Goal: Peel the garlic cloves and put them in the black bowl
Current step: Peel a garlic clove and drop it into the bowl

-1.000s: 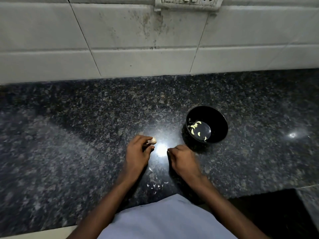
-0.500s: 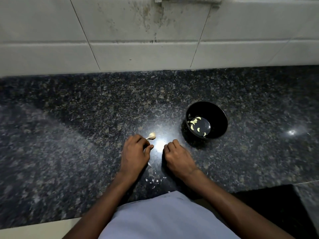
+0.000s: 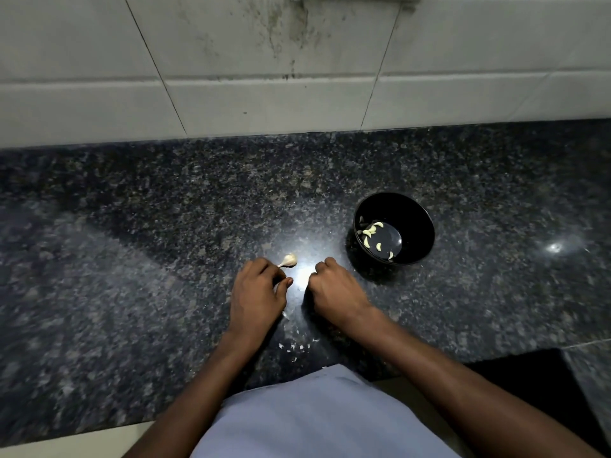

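Note:
The black bowl [image 3: 420, 206] stands on the dark granite counter and holds several peeled pale cloves [image 3: 370, 231]. A garlic piece with a thin stalk [image 3: 289, 260] lies just beyond my left hand [image 3: 256, 292], its stalk end meeting my curled fingertips. A pale sliver shows between that hand's thumb and fingers. My right hand [image 3: 334, 289] rests knuckles-up on the counter left of the bowl. Its fingers are curled under, with nothing visible in them.
White flakes of garlic skin [image 3: 292, 347] lie on the granite counter [image 3: 132, 259] between my forearms. A tiled wall [image 3: 264, 94] closes off the back. A black surface [image 3: 529, 375] sits at the lower right by the counter's front edge.
The garlic piece sat between my left thumb and fingers; it now pokes out past the fingertips. Both hands have edged slightly closer together.

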